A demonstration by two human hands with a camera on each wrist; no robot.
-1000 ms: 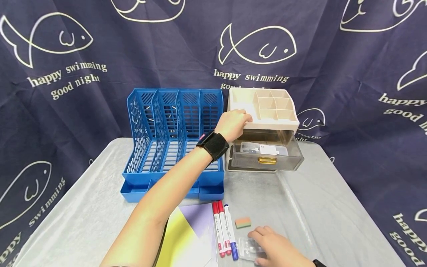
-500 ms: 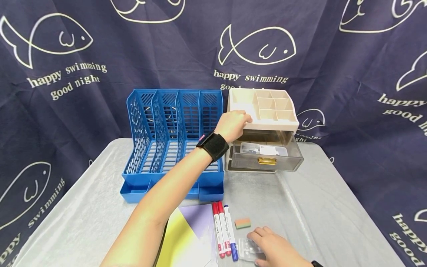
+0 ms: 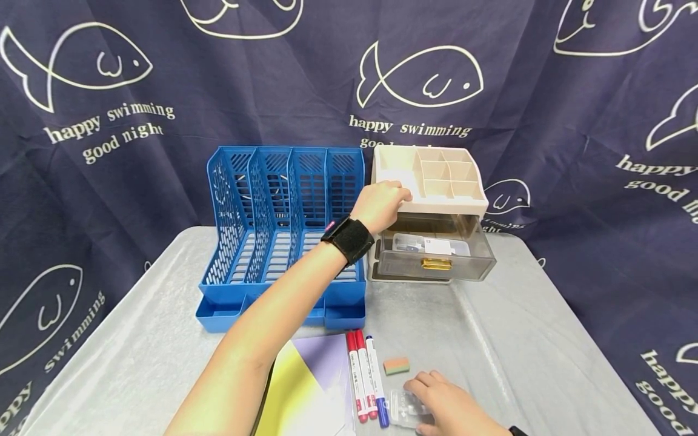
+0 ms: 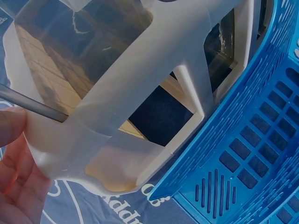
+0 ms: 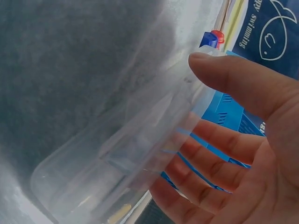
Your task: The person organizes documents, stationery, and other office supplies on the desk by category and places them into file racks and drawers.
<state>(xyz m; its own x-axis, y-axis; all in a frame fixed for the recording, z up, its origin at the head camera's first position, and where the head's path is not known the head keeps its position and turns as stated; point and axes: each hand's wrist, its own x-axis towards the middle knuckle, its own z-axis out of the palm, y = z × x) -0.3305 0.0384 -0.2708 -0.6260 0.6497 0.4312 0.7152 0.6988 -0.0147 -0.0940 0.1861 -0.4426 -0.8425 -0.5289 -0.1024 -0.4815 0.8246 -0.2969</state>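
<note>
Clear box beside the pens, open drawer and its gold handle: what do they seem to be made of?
Clear box: likely thin, fairly glossy plastic; its walls are see-through with soft highlights.
Open drawer: probably smooth, smoke-tinted plastic, since its grey walls are translucent.
Handle: shiny and gold-coloured, but whether metal or coated plastic, I can't tell.

An office-like setting; home or studio unclear. Fish-print curtains (image 3: 305, 91) back a cloth-covered worktop (image 3: 534, 327) bearing a file rack (image 3: 292, 188), drawer organizer (image 3: 438, 206) and markers (image 3: 364, 375).
</note>
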